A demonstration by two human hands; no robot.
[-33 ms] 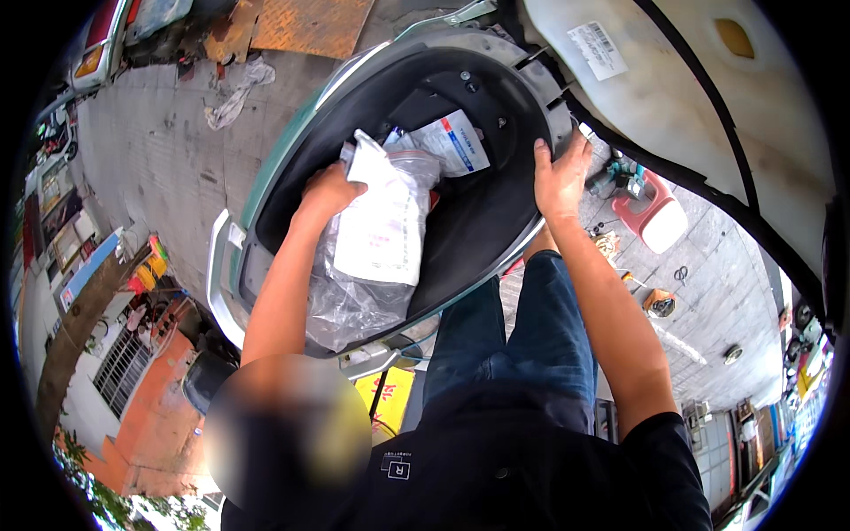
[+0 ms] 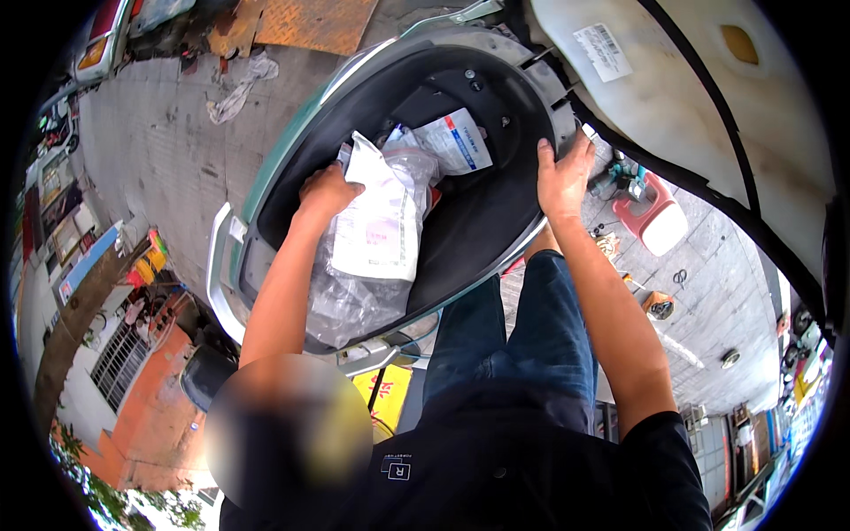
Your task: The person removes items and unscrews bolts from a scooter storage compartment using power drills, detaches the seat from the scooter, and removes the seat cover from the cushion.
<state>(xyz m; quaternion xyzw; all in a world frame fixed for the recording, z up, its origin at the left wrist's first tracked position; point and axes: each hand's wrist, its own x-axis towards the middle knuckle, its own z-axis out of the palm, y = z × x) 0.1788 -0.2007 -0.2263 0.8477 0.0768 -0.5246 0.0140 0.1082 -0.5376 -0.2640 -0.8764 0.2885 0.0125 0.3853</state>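
Note:
My left hand [image 2: 328,193] is closed on the upper left edge of a clear plastic bag [image 2: 359,311], its thumb against the white printed sheet [image 2: 379,212] on the bag. Both lie inside the black storage bin [image 2: 474,230] of a scooter. Beyond them, also in the bin, sits a white packet [image 2: 454,142] with a blue and red stripe. My right hand [image 2: 565,181] rests on the bin's right rim, thumb apart from the outstretched fingers. A bit of something orange-red shows beside the bag, mostly hidden.
The scooter's raised seat [image 2: 691,97] stands at the upper right. A silver grab rail [image 2: 218,274] curves round the bin's left end. On the paving at right are a pink and white jug [image 2: 660,217] and small tools. A rag [image 2: 241,88] and a rusty plate [image 2: 314,25] lie beyond.
The white sheet and bag have shifted very slightly in my left hand. My right hand stays on the rim.

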